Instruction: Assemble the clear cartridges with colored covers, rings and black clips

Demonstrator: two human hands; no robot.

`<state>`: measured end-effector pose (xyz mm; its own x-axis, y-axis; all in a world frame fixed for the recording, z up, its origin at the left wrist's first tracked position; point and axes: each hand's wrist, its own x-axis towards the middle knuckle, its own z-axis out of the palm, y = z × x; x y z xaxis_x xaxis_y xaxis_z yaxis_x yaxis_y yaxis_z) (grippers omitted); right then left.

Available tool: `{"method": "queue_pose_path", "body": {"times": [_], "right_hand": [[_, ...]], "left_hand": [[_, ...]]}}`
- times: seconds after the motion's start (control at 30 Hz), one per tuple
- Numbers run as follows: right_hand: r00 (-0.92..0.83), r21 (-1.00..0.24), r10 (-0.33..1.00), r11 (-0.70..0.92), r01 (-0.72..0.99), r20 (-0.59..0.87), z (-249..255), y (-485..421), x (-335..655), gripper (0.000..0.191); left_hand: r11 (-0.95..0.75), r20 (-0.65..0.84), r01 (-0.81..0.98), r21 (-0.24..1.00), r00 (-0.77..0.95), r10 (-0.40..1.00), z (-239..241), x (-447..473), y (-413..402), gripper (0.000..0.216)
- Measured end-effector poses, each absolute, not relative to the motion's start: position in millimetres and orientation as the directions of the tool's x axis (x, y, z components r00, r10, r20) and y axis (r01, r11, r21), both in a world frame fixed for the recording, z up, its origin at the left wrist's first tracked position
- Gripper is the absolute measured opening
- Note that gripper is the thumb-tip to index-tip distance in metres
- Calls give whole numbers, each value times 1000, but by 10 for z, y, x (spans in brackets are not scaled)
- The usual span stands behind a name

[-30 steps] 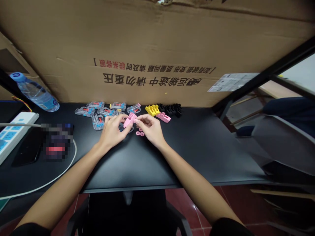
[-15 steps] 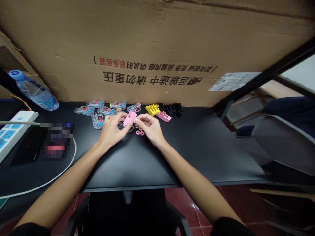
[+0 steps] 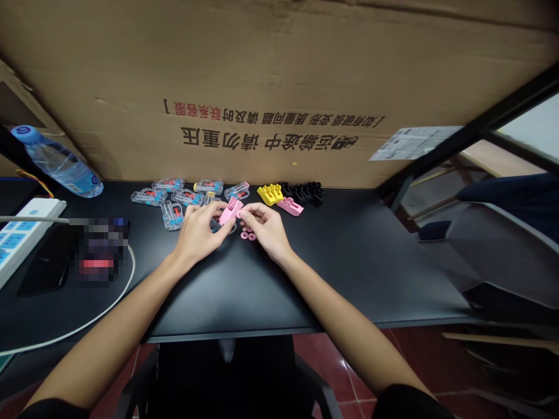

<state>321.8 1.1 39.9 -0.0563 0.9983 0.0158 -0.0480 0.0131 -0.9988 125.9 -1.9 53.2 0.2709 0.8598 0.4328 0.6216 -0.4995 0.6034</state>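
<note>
My left hand [image 3: 198, 231] grips a small pink plastic part [image 3: 230, 211] above the black desk [image 3: 349, 256]. My right hand [image 3: 265, 227] is pinched at the part's right end, its fingertips touching it; whatever it pinches is too small to make out. Two or three pink rings [image 3: 248, 234] lie on the desk just under my right hand. Behind the hands lie several clear plastic pieces with blue and red insides [image 3: 174, 199], a yellow part [image 3: 270, 194], another pink part [image 3: 290, 206] and black parts [image 3: 305, 192].
A large cardboard box [image 3: 279, 87] stands along the desk's back edge. At the left are a water bottle [image 3: 56, 163], a white power strip [image 3: 20, 235], a dark phone [image 3: 41, 269] and a white cable [image 3: 87, 326]. A black metal frame [image 3: 463, 137] runs at the right.
Both hands stay together on the pink part, with only slight finger movement. The view has shifted a little.
</note>
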Motion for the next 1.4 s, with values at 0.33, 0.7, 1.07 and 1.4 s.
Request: {"method": "queue_pose_path", "body": {"times": [0.33, 0.7, 1.07, 1.4], "right_hand": [[-78, -999, 996, 45, -13, 46, 419, -18, 3202, 47], [-44, -996, 999, -31, -78, -27, 398, -8, 3195, 53], [-59, -997, 998, -25, -67, -21, 395, -5, 3197, 53], [-51, -1000, 999, -7, -22, -6, 391, 9, 3211, 54]], "left_hand": [[-489, 382, 676, 551, 317, 868, 529, 1261, -30, 39], [-506, 356, 682, 528, 363, 861, 509, 1264, -33, 49], [-491, 361, 695, 525, 341, 868, 481, 1272, -28, 51], [-522, 385, 659, 541, 358, 851, 496, 1273, -40, 51]]}}
